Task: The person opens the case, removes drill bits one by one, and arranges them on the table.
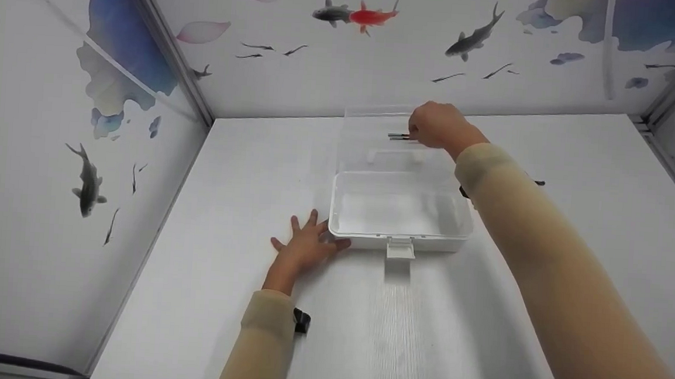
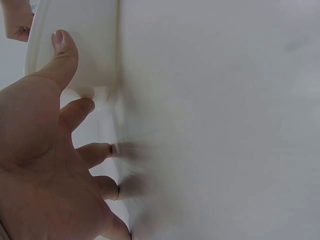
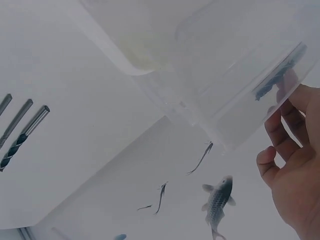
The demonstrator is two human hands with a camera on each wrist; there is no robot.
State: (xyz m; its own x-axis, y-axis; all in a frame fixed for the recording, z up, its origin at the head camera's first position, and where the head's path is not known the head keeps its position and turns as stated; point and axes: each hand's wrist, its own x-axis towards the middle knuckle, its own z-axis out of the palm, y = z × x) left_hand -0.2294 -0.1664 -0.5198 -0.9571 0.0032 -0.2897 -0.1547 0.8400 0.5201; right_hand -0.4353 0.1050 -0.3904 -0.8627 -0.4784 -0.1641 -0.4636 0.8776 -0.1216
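Note:
A clear plastic box [image 1: 401,241] stands on the white table, its transparent lid [image 1: 355,138] swung back and its front latch [image 1: 400,249] hanging down. My left hand [image 1: 305,249] spreads its fingers on the table at the box's front left corner; its thumb [image 2: 65,55] touches the box wall. Over the lid, my right hand [image 1: 442,125] has curled fingers, pinching what looks like a drill bit [image 1: 399,137] that sticks out leftward. Through the lid in the right wrist view, this dark piece [image 3: 280,77] appears blurred. The double line may be a reflection.
Several drill bits [image 3: 37,120] lie on the table beside the box; in the head view my right arm mostly hides them, leaving a dark tip [image 1: 540,183]. White panels with painted fish [image 1: 472,39] stand at the back and left.

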